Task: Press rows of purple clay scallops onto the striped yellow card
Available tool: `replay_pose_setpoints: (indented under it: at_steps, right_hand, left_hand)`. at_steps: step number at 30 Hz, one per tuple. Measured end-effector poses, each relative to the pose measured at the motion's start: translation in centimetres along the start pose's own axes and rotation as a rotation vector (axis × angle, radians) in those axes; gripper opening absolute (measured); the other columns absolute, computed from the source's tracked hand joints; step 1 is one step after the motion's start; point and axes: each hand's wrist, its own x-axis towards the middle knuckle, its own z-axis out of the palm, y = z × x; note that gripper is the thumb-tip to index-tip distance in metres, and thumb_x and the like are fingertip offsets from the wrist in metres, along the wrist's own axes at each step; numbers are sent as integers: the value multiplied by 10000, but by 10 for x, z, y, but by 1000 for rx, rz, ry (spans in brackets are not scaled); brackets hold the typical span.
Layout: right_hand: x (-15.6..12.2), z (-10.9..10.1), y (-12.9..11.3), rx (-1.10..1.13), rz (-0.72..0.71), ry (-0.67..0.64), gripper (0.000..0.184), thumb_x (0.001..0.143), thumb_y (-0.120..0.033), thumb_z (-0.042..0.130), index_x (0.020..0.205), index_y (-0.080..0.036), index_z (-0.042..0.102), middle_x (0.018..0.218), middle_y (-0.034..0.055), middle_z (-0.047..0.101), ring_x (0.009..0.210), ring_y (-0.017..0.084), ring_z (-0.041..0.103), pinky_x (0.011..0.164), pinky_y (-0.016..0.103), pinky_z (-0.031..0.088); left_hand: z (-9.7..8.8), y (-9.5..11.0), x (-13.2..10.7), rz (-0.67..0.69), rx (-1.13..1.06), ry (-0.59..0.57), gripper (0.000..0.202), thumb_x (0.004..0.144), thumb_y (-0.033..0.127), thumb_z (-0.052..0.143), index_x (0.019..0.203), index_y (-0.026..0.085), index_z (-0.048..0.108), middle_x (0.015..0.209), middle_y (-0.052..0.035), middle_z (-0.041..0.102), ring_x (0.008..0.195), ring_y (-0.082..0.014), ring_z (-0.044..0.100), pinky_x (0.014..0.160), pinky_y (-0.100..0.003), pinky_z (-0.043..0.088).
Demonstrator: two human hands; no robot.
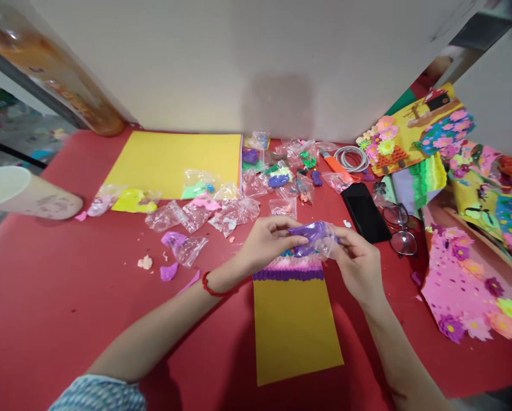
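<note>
The left hand [267,244] pinches one side of a clear bag [325,246] of purple clay [310,232] and the right hand [361,264] grips the other, I see from the head camera. I find the bag over the far end of a yellow card [296,328]; a black phone [366,212] lies near the right hand.

the left forearm [161,325] slants up from the lower left, its wrist [222,277] nearly straight; the left hand [266,245] reaches inward, thumb and fingers bent into a pinch. the right forearm [401,342] rises from the lower right, and the right hand [362,264] faces the other, pinching too, fingertips apart.
</note>
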Motion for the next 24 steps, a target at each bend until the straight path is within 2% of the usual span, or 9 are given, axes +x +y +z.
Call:
replay_pose_setpoints:
  at_steps: [2,4,8,12,15,19,21,24]
  right_hand:
    - [0,1,0,43,38,-37,207,702,-320,649,875,-207,662,816,21,704,688,151,657,582,261,554]
    - [1,3,0,79,84,-90,244,672,-337,670,876,-203,655,770,11,695,612,137,641,543,256,548]
    - [3,3,0,113,126,-247,189,677,-343,672,770,-182,638,552,-33,604,456,92,552,454,210,474]
    - [3,0,2,181,118,-378,176,720,-344,650,700,-176,601,544,-29,603,422,75,520,423,193,423]
    - [3,-1,3,162,89,-350,159,760,-322,615,693,-178,604,560,-24,609,444,74,529,448,191,432]
    - [1,-3,3,89,90,-256,111,719,-265,641,799,-189,634,650,-17,636,521,85,567,498,196,464]
    - [0,-2,3,98,98,-273,194,682,-245,663,867,-193,631,710,-7,657,553,95,580,511,204,478]
    - [-4,0,1,68,61,-350,162,715,-260,644,858,-187,627,639,-19,623,518,89,545,492,202,461]
  left_hand:
    - [1,-2,-1,62,101,49,196,689,316,688,651,150,592,571,10,565,503,-86,492,471,-201,397]
    - [3,-3,-3,160,222,61,196,730,289,656,605,155,589,527,21,537,478,-77,451,454,-196,360]
    - [3,-1,-4,309,366,-8,250,792,282,603,574,160,581,500,35,512,459,-65,398,451,-187,319]
    - [0,2,-5,325,443,-78,392,842,363,528,509,158,518,422,52,416,399,-57,312,412,-195,259]
    - [-2,4,-5,302,482,-98,420,876,334,470,493,161,474,421,44,428,396,-62,351,424,-196,281]
    - [-8,7,-4,331,493,-183,234,849,203,504,639,156,595,560,2,589,506,-87,496,502,-187,366]
    - [-10,6,-3,333,504,-224,165,820,159,530,693,160,635,612,-3,628,541,-89,525,527,-181,379]
    - [-10,5,-2,325,591,-245,162,764,101,554,618,155,599,556,32,581,503,-69,474,499,-167,339]
